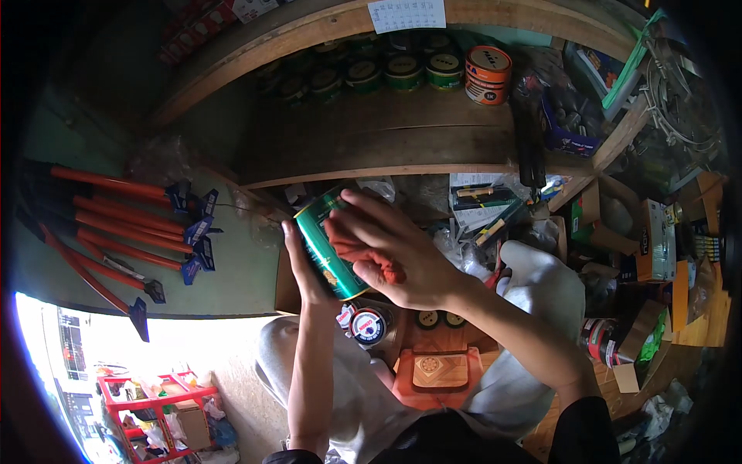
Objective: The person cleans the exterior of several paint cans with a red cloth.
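Observation:
A shiny green can [315,238] with gold rims is held tilted in front of my chest. My left hand [304,267] grips it along its left side and lower part, thumb upward. A crumpled red cloth [357,249] is bunched in my right hand [410,251], pressed against the can's right side. The fingers of that hand curl over the cloth near the can's upper end. Part of the can's label is covered by the cloth and fingers.
Several green cans [363,73] and an orange can [488,76] stand on the wooden shelf [386,147] above. Orange-handled tools [131,220] hang at left. Below are round tins [366,325] and an orange stool [437,371]. Cardboard boxes [657,240] crowd the right; a red rack [158,402] stands lower left.

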`<state>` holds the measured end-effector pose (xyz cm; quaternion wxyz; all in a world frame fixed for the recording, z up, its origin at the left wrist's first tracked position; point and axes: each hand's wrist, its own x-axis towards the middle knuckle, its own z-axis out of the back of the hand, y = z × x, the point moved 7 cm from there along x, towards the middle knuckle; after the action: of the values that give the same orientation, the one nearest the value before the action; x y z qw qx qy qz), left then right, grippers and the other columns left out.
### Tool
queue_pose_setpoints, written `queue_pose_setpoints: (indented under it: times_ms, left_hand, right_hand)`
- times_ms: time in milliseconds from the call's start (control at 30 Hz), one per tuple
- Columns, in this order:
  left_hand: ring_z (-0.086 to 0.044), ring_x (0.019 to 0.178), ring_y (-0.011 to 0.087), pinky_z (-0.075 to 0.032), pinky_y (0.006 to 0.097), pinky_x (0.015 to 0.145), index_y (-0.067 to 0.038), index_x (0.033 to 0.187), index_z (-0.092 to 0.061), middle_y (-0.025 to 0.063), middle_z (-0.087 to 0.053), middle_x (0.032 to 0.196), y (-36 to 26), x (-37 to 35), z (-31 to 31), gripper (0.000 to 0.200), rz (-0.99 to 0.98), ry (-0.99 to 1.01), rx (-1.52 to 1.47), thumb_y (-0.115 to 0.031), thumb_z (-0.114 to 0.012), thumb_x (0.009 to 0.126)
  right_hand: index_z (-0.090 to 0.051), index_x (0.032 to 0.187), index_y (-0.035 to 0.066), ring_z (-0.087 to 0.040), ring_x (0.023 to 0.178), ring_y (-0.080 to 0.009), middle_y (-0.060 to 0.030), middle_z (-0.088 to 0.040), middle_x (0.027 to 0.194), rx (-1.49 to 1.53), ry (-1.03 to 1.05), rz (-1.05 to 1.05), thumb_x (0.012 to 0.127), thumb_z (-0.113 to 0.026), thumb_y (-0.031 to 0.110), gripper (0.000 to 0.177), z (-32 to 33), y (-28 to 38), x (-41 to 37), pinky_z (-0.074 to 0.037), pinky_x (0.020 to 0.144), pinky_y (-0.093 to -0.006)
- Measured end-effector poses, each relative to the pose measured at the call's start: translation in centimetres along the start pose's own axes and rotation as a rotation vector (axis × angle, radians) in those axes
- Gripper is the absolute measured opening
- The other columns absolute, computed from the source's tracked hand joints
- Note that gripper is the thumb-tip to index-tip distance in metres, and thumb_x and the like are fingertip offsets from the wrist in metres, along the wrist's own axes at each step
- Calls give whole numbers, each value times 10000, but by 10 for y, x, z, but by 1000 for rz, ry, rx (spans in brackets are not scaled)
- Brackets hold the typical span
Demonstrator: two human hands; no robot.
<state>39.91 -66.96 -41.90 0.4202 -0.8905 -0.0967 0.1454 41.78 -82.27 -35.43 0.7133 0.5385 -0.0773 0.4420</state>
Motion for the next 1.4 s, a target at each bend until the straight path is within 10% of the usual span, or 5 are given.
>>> queue_pose_setpoints:
  times_ms: [300, 600, 833, 1100, 1400]
  left_hand:
    - [-690, 985, 232, -575, 394, 887, -45, 1229, -617, 131, -685, 1134, 2, -9, -9, 710, -50, 37, 101, -675, -423, 967]
    - [-655, 1086, 257, -523, 407, 978, -69, 1285, -587, 130, -661, 1219, -11, 12, 10, 718, -110, 18, -107, -684, -383, 974]
    - [-655, 1048, 234, -536, 363, 931, 15, 1374, -539, 138, -663, 1225, 3, -6, -9, 840, -148, 96, 158, -700, -371, 965]
    - [-656, 1035, 243, -547, 405, 924, -49, 1324, -564, 114, -656, 1189, -18, 1, 9, 783, -159, -23, -21, -719, -396, 954]
    - [-673, 1043, 262, -559, 425, 932, -75, 1289, -585, 125, -671, 1174, -5, 12, 3, 777, -40, 1, -12, -746, -424, 931]
  right_hand:
    - [-353, 1532, 20, -395, 1430, -211, -109, -426, 1538, 871, -261, -328, 1043, -540, 212, 558, 1, -54, 18, -284, 1186, -351]
    - [-264, 1582, 98, -418, 1358, -124, -60, -414, 1518, 405, -25, -212, 1015, -590, 215, 665, -20, -27, -11, -370, 1110, -292]
    - [-511, 1408, 2, -554, 1115, -77, -43, -586, 1330, 1197, -172, -643, 1054, -494, 424, 551, -13, -75, 0, -435, 986, -285]
    - [-445, 1479, 37, -482, 1281, -135, -93, -535, 1416, 804, -158, -726, 1044, -532, 384, 563, -27, -61, -33, -367, 1091, -305]
    - [-405, 1512, 49, -363, 1446, -289, -176, -402, 1530, 384, -61, -239, 987, -623, 232, 597, -8, -20, -13, -338, 1158, -381]
